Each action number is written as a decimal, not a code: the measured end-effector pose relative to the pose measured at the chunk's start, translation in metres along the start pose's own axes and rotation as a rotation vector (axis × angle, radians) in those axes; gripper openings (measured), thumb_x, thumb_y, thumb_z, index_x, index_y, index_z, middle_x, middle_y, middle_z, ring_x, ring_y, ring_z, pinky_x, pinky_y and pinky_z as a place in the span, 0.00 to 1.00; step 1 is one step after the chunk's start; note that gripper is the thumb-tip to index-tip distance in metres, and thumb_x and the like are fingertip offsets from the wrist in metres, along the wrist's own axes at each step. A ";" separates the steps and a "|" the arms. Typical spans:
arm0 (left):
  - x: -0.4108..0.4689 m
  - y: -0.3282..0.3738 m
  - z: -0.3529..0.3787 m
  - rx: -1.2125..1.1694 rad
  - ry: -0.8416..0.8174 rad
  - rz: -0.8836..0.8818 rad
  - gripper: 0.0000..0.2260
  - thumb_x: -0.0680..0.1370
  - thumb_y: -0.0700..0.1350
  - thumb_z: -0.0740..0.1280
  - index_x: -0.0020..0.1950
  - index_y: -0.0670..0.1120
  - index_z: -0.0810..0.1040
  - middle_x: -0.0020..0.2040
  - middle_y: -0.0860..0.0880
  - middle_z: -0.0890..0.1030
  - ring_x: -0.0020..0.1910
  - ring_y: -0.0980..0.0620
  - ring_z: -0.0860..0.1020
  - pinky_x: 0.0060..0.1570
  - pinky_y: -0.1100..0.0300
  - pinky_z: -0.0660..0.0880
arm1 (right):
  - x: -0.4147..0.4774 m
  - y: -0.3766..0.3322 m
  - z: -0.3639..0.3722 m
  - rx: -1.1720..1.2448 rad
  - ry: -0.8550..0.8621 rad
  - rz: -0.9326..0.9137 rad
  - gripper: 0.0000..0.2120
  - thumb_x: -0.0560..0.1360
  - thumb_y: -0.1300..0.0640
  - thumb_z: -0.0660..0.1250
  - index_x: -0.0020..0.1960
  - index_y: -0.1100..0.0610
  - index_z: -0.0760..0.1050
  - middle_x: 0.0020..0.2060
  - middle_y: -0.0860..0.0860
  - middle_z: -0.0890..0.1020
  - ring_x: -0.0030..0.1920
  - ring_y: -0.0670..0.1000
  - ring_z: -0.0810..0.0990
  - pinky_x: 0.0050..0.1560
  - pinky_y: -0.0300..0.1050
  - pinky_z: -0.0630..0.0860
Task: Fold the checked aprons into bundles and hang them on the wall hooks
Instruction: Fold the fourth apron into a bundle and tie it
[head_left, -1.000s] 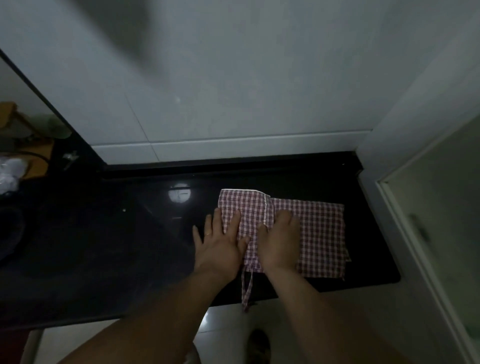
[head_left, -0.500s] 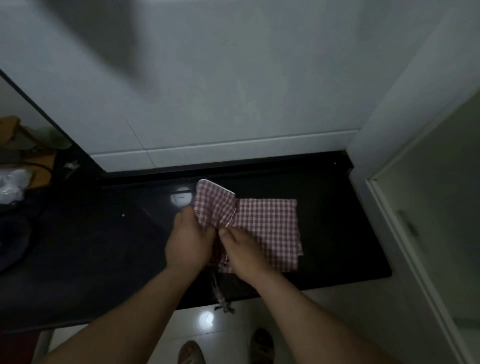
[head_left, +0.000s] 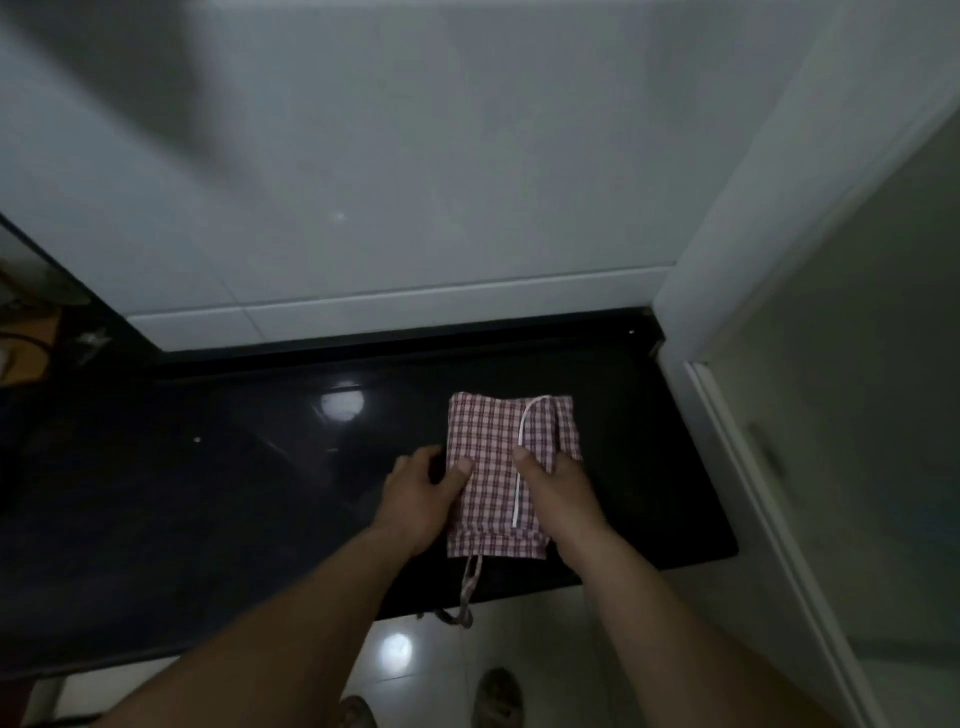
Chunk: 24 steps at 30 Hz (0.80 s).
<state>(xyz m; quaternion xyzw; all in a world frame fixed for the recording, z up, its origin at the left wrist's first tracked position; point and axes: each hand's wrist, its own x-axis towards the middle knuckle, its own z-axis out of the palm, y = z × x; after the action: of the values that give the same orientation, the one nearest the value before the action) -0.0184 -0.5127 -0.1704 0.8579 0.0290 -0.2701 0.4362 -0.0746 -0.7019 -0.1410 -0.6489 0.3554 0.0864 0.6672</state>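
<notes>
A red-and-white checked apron (head_left: 493, 457) lies folded into a narrow upright rectangle on the black glossy counter (head_left: 234, 493). A white strap (head_left: 522, 441) runs down its top face, and a checked tie (head_left: 470, 587) hangs off the counter's front edge. My left hand (head_left: 415, 499) grips the bundle's left edge, thumb on top and fingers curled round the side. On the right edge my right hand (head_left: 561, 493) holds it the same way, thumb pressing beside the white strap. No wall hooks are in view.
A white tiled wall (head_left: 415, 182) rises behind the counter. A white door frame (head_left: 727, 415) and a pale door stand close on the right. Dim clutter (head_left: 31, 332) sits at the far left. Glossy floor tiles (head_left: 415, 654) and my feet show below.
The apron's left part has been folded over to the right, so the bundle is now narrower. Both hands moved from its middle to its left and right edges.
</notes>
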 end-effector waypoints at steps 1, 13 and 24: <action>0.003 0.001 0.002 0.045 0.019 -0.015 0.38 0.68 0.82 0.60 0.68 0.58 0.76 0.63 0.52 0.79 0.62 0.49 0.80 0.63 0.44 0.79 | 0.000 -0.004 -0.002 -0.055 0.037 -0.062 0.22 0.77 0.37 0.69 0.66 0.48 0.78 0.58 0.48 0.84 0.56 0.50 0.84 0.59 0.56 0.83; -0.010 0.064 0.019 0.378 0.106 -0.211 0.38 0.72 0.81 0.53 0.70 0.55 0.71 0.71 0.47 0.72 0.73 0.41 0.67 0.68 0.35 0.61 | 0.042 -0.049 -0.029 -1.042 0.178 -0.273 0.36 0.76 0.25 0.52 0.77 0.43 0.65 0.73 0.55 0.67 0.72 0.59 0.66 0.71 0.61 0.66; -0.052 0.037 0.011 -0.039 0.196 -0.055 0.16 0.84 0.61 0.61 0.50 0.49 0.75 0.45 0.50 0.83 0.43 0.53 0.81 0.43 0.54 0.77 | 0.049 -0.027 0.008 -0.632 0.260 -0.116 0.33 0.79 0.36 0.64 0.74 0.57 0.61 0.60 0.57 0.81 0.55 0.61 0.83 0.53 0.57 0.82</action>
<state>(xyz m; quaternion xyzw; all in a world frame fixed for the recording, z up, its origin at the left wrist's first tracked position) -0.0572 -0.5342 -0.1231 0.8704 0.1003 -0.1959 0.4404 -0.0200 -0.7149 -0.1488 -0.8482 0.3554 0.0707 0.3862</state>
